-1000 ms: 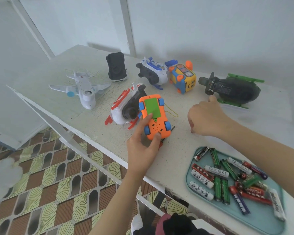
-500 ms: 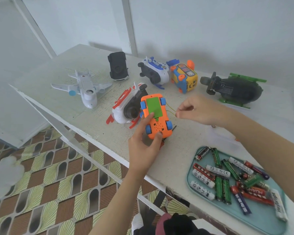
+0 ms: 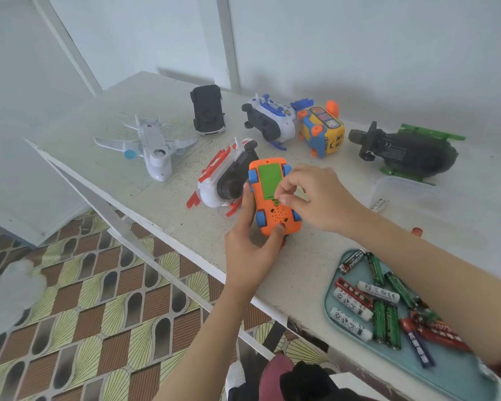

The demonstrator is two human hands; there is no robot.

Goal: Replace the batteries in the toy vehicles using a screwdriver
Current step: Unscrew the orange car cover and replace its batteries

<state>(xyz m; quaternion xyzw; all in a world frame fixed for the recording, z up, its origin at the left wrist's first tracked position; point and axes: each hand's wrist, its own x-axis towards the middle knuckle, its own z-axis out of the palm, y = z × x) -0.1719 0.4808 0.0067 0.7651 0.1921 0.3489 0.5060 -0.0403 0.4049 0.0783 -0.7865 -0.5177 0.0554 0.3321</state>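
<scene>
An orange toy car with blue wheels lies belly-up near the table's front edge, showing its green battery cover. My left hand grips the car from below, thumb on its near end and fingers along its left side. My right hand hovers over the car with thumb and forefinger pinched together at the cover's lower tab. What they pinch is too small to make out. Loose batteries lie in a teal tray at the front right, partly hidden by my right forearm.
Other toys stand behind: a white plane, a black car, a red-and-white helicopter, a blue-and-white helicopter, a yellow bus, a dark green helicopter. A clear plastic box sits on the right.
My right hand has come left from beside the dark green helicopter, fingertips pinched, down onto the orange car's green cover. My left hand keeps its grip on the car.
</scene>
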